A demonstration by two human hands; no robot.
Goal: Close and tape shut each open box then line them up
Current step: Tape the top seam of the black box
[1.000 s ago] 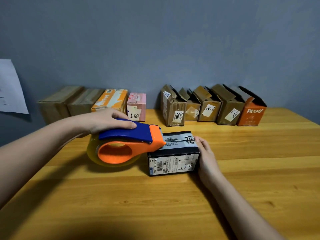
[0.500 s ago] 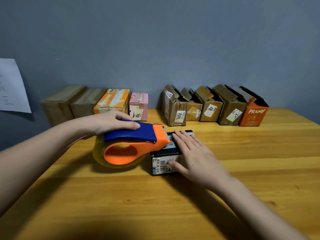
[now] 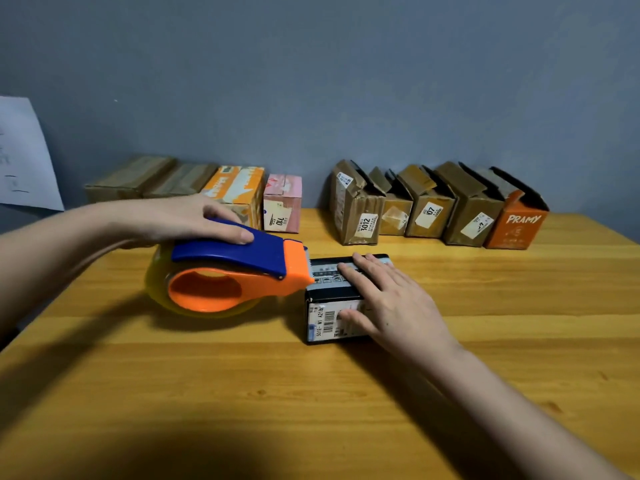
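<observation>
— Two groups of boxes stand along the back of the long wooden table (image 3: 519, 341): four closed cartons (image 3: 239, 192) at centre left of the frame, five brown and orange cartons with raised flaps (image 3: 433, 209) at centre right.

— And the biggest thing being handled?

— That's the blue and orange plastic tape dispenser with its clear roll (image 3: 225, 275), left of centre. The left hand (image 3: 180, 220) wraps over its blue top, fingers curled round it, and its orange nose touches the left end of the small black printed cardboard box (image 3: 329, 306) at mid-frame.

— The right hand (image 3: 391, 299)?

— Flat on the box lid, fingers straight and spread, thumb down the near face. It presses rather than grips.

— How will that box handle?

— Light and thin-walled, I'd judge, so it could slide on the smooth wood under the dispenser's pull. Holding it down from above, near the seam, seems right; hard squeezing could dent it.

— What differs from a second ago?

— Back then the right hand lay against the box's right end. It has since come up onto the lid, while the dispenser has stayed at the left end.
</observation>
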